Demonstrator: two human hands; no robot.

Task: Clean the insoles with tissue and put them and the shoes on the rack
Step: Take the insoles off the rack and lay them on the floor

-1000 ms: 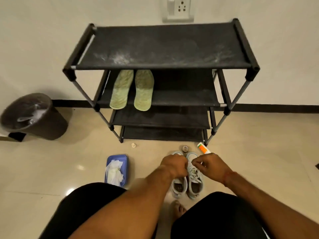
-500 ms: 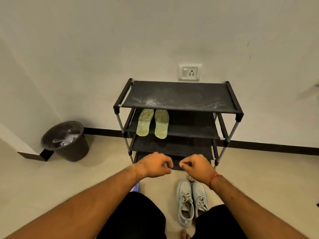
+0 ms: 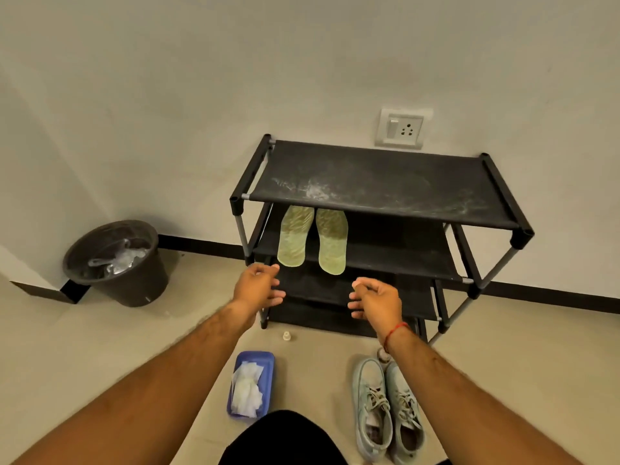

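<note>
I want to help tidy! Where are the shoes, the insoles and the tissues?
shoes (image 3: 373, 402): head view, on the laces.
insoles (image 3: 330, 243): head view, one insole's middle.
tissues (image 3: 246, 389): head view, middle of pile.

Dim warm indoor light, soft shadows along the wall, wide-angle bending at edges, slight softness throughout

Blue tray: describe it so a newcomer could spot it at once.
Find the black shoe rack against the wall. On the floor before its left legs lies the blue tray. It is the only blue thing and holds white tissue; the pale shoes stand to its right.
</note>
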